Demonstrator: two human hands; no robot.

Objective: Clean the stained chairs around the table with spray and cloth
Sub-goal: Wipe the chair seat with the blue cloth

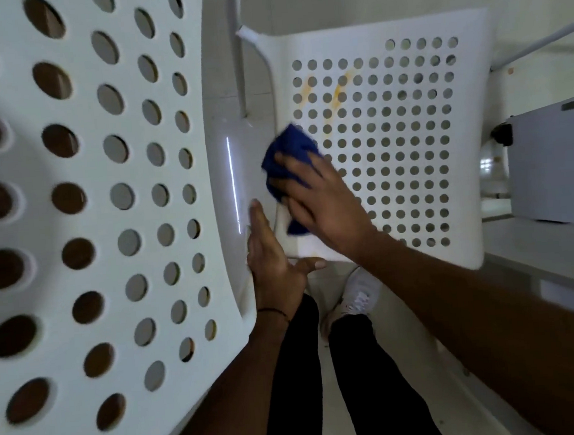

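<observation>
1. A white chair seat (469,24) with many small holes lies to the right, seen from above; its left edge curves up beside a metal tube (240,66).
2. Yellow-orange stains (336,95) streak the far left part of the seat. The streaks run from far to near, slightly slanted.
3. The right hand (326,207) holds a bunched blue cloth (290,148) and presses it on the seat close to the left edge. Its fingers are spread over the cloth and point to the far left.
4. The cloth's long axis runs far to near, roughly along that left edge. One end sticks out past the fingertips just short of the stains; the other shows under the palm.
5. The left hand (272,263) is flat with straight fingers pointing away and the thumb spread to the right. It holds nothing and lies at the seat's near left corner, against the edge of a white panel (89,171) with large holes. The image is blurred there.
6. Black trousers (369,365) and a white shoe (357,297) show below the seat's near edge; a grey box (549,162) sits to the right.
</observation>
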